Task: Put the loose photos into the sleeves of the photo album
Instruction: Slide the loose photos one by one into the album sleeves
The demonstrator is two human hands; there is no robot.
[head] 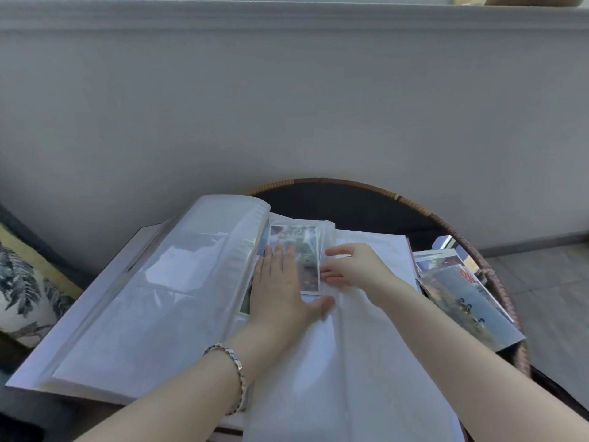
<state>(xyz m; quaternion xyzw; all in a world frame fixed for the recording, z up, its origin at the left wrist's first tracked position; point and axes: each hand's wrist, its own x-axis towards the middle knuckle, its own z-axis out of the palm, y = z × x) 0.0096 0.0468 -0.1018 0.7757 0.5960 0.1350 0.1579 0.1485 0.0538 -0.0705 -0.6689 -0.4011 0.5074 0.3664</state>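
Observation:
The open photo album [153, 301] lies across a round table, its clear plastic sleeve pages spread left and right. A photo [306, 253] sits partly inside a sleeve on the right-hand page, near the spine. My left hand [280, 288] lies flat on that page with straight fingers, covering the photo's left part. My right hand [353, 266] is at the photo's right edge, its fingers curled around the clear sleeve's edge [328, 250]. A pile of loose photos [462, 291] rests to the right of the album.
The album overhangs the dark round table with a wicker rim [411, 202]. A grey wall stands close behind it. A leaf-patterned cushion [22, 282] is at the left, and tiled floor [548, 282] shows at the right.

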